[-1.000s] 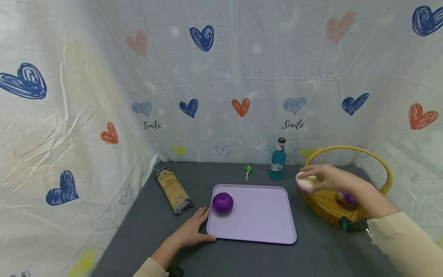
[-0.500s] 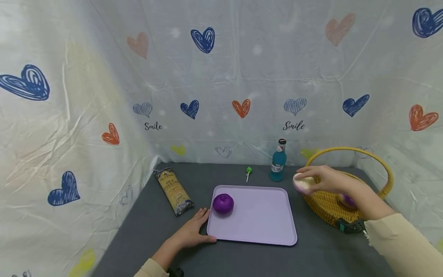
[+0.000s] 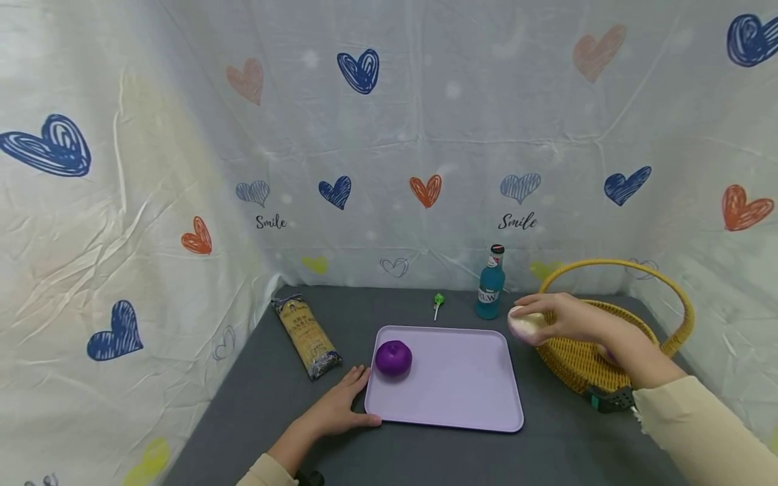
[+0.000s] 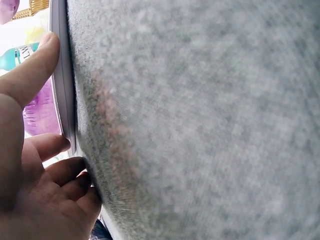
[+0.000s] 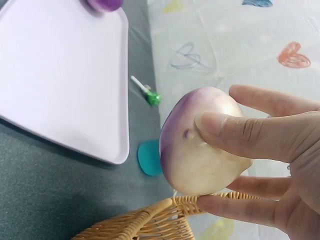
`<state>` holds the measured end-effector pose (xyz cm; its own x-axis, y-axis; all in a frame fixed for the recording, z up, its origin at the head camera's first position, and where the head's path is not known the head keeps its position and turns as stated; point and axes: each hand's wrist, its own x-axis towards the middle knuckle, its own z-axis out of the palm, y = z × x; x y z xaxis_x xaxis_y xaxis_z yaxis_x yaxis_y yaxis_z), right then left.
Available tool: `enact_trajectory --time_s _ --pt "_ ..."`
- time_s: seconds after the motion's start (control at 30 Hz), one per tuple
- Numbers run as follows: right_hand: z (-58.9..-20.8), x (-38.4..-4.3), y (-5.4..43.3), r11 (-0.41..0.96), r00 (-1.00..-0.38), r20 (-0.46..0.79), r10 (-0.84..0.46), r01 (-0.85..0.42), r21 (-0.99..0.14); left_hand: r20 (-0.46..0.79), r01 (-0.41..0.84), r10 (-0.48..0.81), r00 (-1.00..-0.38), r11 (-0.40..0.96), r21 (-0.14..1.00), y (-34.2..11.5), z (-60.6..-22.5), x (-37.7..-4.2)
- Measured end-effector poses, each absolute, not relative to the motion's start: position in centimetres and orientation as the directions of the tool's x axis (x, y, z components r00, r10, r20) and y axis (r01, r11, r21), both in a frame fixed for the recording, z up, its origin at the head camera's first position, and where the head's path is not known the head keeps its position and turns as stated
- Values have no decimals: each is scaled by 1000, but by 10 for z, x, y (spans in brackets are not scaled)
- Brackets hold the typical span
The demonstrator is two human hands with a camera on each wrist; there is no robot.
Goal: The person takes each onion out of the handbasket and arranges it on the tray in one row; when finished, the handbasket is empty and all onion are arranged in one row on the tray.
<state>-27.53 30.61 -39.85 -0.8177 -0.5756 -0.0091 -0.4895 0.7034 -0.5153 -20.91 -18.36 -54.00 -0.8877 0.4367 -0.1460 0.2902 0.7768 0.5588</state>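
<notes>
Grey tabletop (image 3: 437, 455), left hand (image 3: 334, 406) against tray (image 3: 456, 379), turnip (image 5: 192, 157) in right hand (image 3: 571, 318).

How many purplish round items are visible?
3: a purple one on the tray, a pale one in the right hand, a half-hidden one in the basket; more may be hidden.

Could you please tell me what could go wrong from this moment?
The purple-and-white vegetable might slip: it looks smooth, and only the right hand holds it. The upright blue bottle looks close to that hand and could be knocked over. The purple round item might roll if the left hand, touching the tray, tips it.
</notes>
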Motion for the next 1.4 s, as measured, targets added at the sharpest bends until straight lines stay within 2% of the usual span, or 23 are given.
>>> enact_trajectory --time_s 1.0,1.4 --pt "-401 -280 283 680 -794 -16 -608 -511 -527 -151 287 433 -889 781 555 -183 -538 -209" --pt "-403 -283 266 633 -743 15 -670 -582 -510 -161 283 431 -888 787 548 -183 -539 -209"
